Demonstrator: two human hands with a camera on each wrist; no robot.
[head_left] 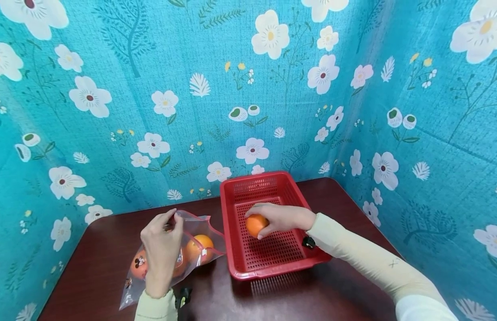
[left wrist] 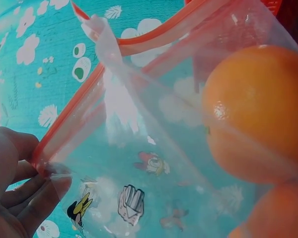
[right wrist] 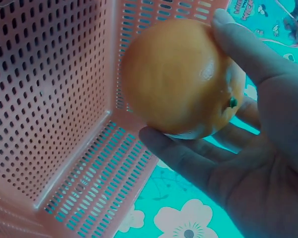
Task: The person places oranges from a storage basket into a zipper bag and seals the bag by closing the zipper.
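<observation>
My right hand (head_left: 282, 217) grips an orange (head_left: 255, 225) over the red basket (head_left: 236, 267), thumb and fingers curled round its sides. In the right wrist view the same orange (right wrist: 179, 79) shows a small green stem spot, with the basket's perforated wall (right wrist: 44, 94) behind it. At the left, my left hand (head_left: 162, 240) pinches the red-edged rim of a clear zip bag (head_left: 214, 240). Printed cartoon figures mark the bag's plastic. Inside it lie oranges, one (left wrist: 258, 114) near the mouth and another (head_left: 138, 264) partly behind my left hand.
Basket and bag stand side by side on a dark brown table (head_left: 100, 249). A turquoise flowered cloth (head_left: 200, 129) hangs behind the table and along its right side. Bare tabletop shows in front of the basket.
</observation>
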